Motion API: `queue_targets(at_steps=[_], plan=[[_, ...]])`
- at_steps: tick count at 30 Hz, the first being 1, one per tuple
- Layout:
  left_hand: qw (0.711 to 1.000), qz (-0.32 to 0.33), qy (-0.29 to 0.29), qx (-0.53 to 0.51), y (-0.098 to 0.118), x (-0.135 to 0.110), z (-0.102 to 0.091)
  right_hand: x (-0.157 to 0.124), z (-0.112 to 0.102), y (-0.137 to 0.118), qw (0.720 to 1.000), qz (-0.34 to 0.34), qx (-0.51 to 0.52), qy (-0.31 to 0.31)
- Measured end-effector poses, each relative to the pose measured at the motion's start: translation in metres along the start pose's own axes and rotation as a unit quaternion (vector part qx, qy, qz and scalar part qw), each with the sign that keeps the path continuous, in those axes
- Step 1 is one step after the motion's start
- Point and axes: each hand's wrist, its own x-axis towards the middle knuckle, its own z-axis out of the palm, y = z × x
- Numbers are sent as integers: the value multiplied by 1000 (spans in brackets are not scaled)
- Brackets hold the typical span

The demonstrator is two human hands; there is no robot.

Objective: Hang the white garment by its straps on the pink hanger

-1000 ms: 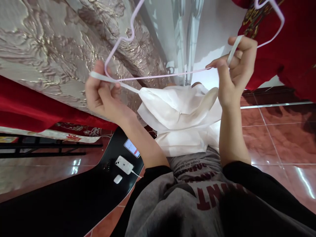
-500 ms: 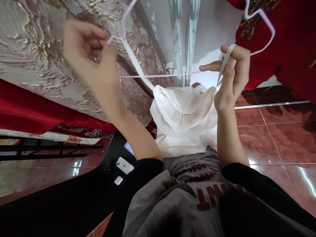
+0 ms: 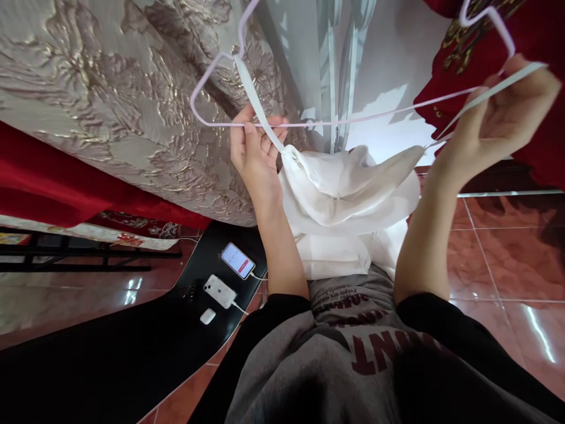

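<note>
Left hand [image 3: 258, 150], seen on my feed, is half closed, thumb and fingers loosely about the bottom bar of a pale pink hanger [image 3: 335, 122] that spans the upper part of the view. Beside those fingers I see a narrow white fabric strap [image 3: 257, 100] slanting up to the notch on the hanger's left shoulder. My right hand [image 3: 512, 112] is at the hanger's opposite end, its fingers partly curled. Another narrow white strap [image 3: 503, 87] crosses that hand, stretched taut; blur stops me telling how firmly the hand grips the hanger.

Both straps run down to a sheer white garment [image 3: 348, 200], which droops in soft folds below the bar, between my forearms. Nearer me is a grey shirt with dark red lettering [image 3: 375, 353].

On my left I see a champagne-coloured cloth with shiny raised flowers [image 3: 88, 88]; on my right, a deep red cloth with gold embroidery [image 3: 542, 129]. Lower left, a glossy black surface [image 3: 110, 347] carries a phone with a lit screen [image 3: 238, 260], a white-backed phone [image 3: 219, 291] and a small rounded white case [image 3: 208, 316]. Reddish tiles [image 3: 468, 265] cover the floor.
</note>
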Motion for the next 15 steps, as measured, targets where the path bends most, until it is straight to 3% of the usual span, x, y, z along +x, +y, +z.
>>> queue_targets(at_steps=[5, 10, 15], plan=[[1000, 1, 5, 15, 3, 0, -7, 36, -14, -5, 989, 63, -24, -132], [998, -12, 41, 48, -3, 2, -8, 60, -6, -21, 954, -8, -150, -260], [997, -16, 54, 56, 0, 3, -5, 65, -7, -34, 927, -28, -235, -291]])
